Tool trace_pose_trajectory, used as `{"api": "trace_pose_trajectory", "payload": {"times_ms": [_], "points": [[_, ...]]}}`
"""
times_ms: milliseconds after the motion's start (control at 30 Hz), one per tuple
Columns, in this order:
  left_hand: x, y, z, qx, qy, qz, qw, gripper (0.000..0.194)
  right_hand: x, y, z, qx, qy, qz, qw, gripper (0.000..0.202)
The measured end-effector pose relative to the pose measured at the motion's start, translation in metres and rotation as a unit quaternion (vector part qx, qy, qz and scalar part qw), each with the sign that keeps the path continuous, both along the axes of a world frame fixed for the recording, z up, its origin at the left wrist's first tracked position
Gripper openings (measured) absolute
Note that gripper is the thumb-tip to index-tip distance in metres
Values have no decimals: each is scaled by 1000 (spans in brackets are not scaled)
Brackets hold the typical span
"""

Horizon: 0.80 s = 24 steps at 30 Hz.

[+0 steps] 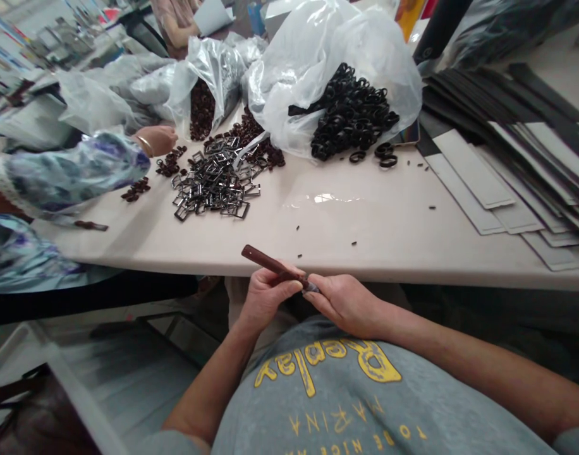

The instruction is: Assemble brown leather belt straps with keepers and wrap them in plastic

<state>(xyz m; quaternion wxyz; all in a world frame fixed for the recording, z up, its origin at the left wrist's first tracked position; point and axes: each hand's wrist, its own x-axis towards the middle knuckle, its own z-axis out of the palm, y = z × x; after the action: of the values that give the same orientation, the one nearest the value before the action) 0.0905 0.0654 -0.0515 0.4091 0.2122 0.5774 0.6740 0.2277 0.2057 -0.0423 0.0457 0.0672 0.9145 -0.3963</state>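
Here, a brown strap held at the edge of the surface

Here both hands meet just below the near edge of the pale surface (375,221). The left hand (265,297) pinches a brown strap (270,262) between thumb and fingers, and the right hand (346,303) closes its fingertips on the strap's lower end, where a small dark piece shows; what that piece is cannot be told. The strap slants up and to the left, its free end over the surface's edge.

Farther back on the surface lies a heap of metal buckles (213,180), with small brown loops (169,163) beside it. A clear plastic bag (318,57) holds black rings (349,114), a few spilled next to it. Stacked dark and pale strips (502,151) lie at the right. At the left, another person's hand (159,139), in a patterned sleeve, rests near the brown loops
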Motion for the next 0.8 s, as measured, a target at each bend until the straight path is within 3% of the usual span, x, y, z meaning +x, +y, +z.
{"api": "trace_pose_trajectory", "payload": {"times_ms": [100,233,267,333,400,433,500,567,633,700,800], "points": [[5,2,0,-3,-4,-19,1000,22,-2,-1,-2,-58,38,-9,998,20],[11,7,-9,62,-10,40,997,35,-18,1,14,-182,139,-48,972,34],[16,11,-11,96,-34,26,994,47,-26,2,21,-217,168,-68,959,37],[26,21,-13,148,-86,-69,983,73,-48,5,37,-283,214,-116,928,44],[36,34,-12,140,-93,-163,972,77,-74,10,53,-335,249,-149,897,50],[38,39,-10,127,-91,-163,974,72,-87,14,59,-348,265,-153,886,51],[33,43,-3,109,-86,-80,987,64,-107,23,68,-336,308,-145,878,49],[12,38,8,93,-63,46,993,58,-113,35,69,-283,336,-131,889,44],[-25,25,24,72,11,152,986,50,-104,48,61,-218,340,-133,905,39],[-80,9,46,56,124,221,966,45,-82,60,48,-157,329,-150,919,34],[-182,-14,89,44,186,265,945,44,-42,72,28,-101,323,-176,924,27]]}}
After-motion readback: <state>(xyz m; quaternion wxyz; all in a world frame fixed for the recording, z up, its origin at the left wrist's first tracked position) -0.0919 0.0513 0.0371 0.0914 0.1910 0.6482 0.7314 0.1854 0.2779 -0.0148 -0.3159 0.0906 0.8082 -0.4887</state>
